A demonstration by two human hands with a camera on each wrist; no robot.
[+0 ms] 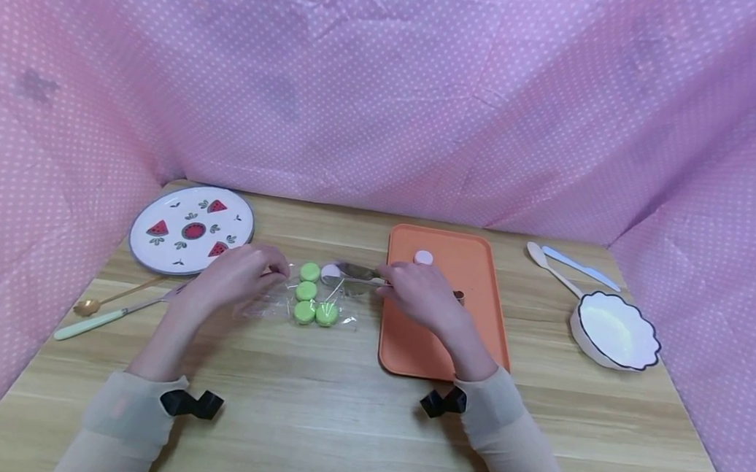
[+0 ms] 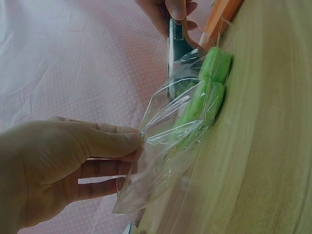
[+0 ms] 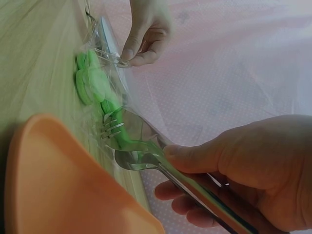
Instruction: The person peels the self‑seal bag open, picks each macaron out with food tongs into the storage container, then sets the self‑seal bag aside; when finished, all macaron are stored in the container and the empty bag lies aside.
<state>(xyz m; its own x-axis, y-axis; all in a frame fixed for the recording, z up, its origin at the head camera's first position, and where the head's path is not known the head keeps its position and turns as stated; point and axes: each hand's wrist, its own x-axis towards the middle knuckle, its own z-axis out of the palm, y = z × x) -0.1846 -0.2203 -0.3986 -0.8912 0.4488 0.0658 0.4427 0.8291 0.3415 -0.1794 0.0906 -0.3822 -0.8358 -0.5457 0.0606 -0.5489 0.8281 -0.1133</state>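
Observation:
My left hand (image 1: 243,274) pinches the edge of a clear plastic bag (image 2: 161,117) between thumb and fingertips. Several green macarons (image 1: 306,291) lie inside it on the table, and a pale pink macaron (image 1: 331,274) is at its far right. Metal serving tongs (image 3: 170,173), one end pronged and the other spoon-like, are gripped by my right hand (image 1: 423,294) above the orange tray (image 1: 410,348). In the right wrist view, their tips reach the bag's right end around a macaron; whether they grip it is unclear.
Another pink macaron (image 1: 423,257) sits on the tray, with a brown piece (image 1: 458,297) half hidden by my right hand. At left are a watermelon-patterned plate (image 1: 159,252), a gold spoon (image 1: 88,308) and a green-handled utensil (image 1: 88,325). A scalloped bowl (image 1: 615,333) stands far right near a spoon (image 1: 537,254) and blue knife (image 1: 580,268).

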